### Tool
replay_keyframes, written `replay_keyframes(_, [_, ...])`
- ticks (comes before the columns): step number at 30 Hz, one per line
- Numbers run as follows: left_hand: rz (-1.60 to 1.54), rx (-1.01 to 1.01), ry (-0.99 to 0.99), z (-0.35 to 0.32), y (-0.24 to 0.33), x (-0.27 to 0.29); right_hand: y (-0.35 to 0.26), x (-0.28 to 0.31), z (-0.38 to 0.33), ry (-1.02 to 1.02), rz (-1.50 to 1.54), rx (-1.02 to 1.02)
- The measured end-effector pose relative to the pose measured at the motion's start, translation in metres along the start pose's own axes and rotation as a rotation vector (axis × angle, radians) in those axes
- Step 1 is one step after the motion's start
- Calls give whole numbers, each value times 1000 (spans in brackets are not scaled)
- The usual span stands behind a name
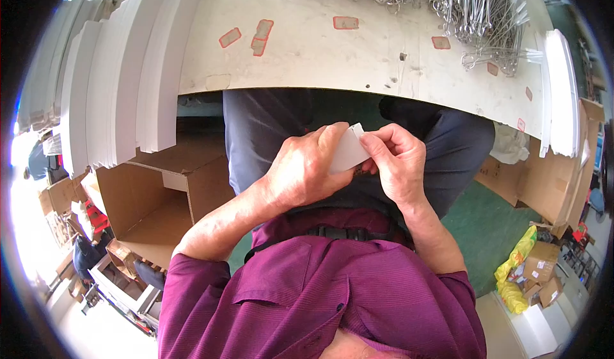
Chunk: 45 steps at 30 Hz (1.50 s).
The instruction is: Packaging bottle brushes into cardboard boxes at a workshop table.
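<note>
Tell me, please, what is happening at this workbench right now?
A person seated at a white table holds a small white card over their lap, with the left hand and right hand both pinching it. Stacks of white sheets lie at the left, a pile of wire clips at the far right, and an open cardboard box stands below.

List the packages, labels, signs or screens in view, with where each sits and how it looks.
Open cardboard box: brown, below the table's left end, flaps up.
Taped labels: small red-edged rectangles scattered on the white table.
Cardboard cartons: brown, flat, leaning at right.
Yellow bag: crumpled, lower right beside small boxes.
White card: blank, pinched between left hand and right hand.
No screens or signs.
</note>
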<state>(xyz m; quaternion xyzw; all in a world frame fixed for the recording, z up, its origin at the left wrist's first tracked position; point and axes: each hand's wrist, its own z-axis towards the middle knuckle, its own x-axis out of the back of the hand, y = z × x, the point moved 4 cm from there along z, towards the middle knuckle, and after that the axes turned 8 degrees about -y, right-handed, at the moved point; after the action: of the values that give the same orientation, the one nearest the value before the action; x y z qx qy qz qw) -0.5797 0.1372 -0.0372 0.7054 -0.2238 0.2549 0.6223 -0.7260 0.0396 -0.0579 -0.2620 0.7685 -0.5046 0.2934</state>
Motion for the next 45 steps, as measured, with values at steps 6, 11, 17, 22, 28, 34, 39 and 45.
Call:
replay_keyframes(6, [-6,-1,-28,0,0,0,1,1,0,-9,71,-34])
replay_keyframes(11, [-10,1,-14,0,2,2,-5,-7,-6,36,-131,158])
replay_keyframes(17, [-41,27,10,1,2,7,-2,-13,-6,-27,-309,338])
replay_keyframes(22, [-38,15,21,1,-1,7,-6,-23,-10,-84,-367,286])
replay_keyframes(28, [-70,4,44,2,-2,6,-9,-25,-11,-75,-506,407])
replay_keyframes(34, [-40,-40,64,4,-3,8,-8,-31,-9,-52,-597,421])
replay_keyframes(39, [-21,-13,77,-1,-3,10,-10,-30,-7,-86,-558,428])
replay_keyframes(45, [-120,5,56,4,-2,16,-8,-10,6,-15,-341,263])
